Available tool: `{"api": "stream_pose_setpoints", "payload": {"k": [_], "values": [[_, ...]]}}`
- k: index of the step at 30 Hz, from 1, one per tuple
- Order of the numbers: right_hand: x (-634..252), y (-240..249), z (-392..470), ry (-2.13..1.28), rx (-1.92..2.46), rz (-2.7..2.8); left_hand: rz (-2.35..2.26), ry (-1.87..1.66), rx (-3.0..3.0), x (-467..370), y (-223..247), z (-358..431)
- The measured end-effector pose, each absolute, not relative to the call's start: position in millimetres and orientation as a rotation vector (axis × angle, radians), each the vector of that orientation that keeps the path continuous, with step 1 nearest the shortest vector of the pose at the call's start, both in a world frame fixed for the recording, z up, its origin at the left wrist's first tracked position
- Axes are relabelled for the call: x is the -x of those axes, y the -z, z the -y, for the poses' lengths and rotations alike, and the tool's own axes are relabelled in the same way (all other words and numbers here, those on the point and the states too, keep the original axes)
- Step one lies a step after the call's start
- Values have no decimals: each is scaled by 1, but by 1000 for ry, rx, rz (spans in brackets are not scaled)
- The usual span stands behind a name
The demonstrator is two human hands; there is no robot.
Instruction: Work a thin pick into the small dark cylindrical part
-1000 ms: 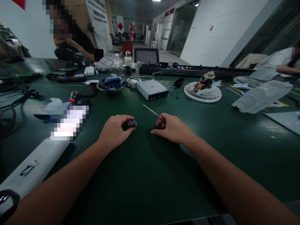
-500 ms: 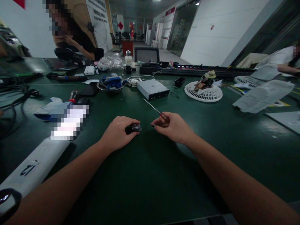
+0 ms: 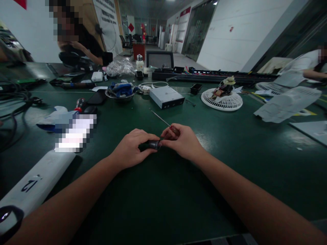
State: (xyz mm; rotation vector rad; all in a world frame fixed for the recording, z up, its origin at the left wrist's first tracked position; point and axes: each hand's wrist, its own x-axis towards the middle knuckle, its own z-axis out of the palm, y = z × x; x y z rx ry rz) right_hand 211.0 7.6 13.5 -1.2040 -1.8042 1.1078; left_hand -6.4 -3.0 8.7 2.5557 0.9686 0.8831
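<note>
One dark cylinder [image 3: 154, 145] in head view, just over the table [image 3: 166, 204], in from the near edge. Left hand [image 3: 133, 148] gripped it between thumb and fingers. Right hand [image 3: 182, 141] grasped a screwdriver [image 3: 174, 130], shaft pointing toward the far left corner; its fingertips were at the cylinder's right end. Couldn't tell if they pinched anything small. Farther toward the far edge: bowl [image 3: 121, 99], drive [image 3: 165, 96], then fan grille [image 3: 226, 106] nearer the right edge.
</note>
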Motion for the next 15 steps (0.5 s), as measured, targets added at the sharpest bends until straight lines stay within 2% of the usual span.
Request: {"api": "stream_pose_setpoints", "payload": {"k": [6, 9, 12, 15], "values": [[-208, -9, -12, -1312, 1162, 1822, -863, -841, -2563, 5, -10, 4], [-207, -9, -12, -1308, 1158, 1818, -900, -842, -2564, 4, -10, 5], [-210, -14, -10, -1163, 1182, 1884, -1031, -876, -2566, 4, -9, 4], [-218, -24, -9, -822, 1237, 2017, -1249, -928, -2521, 7, -8, 1]]}}
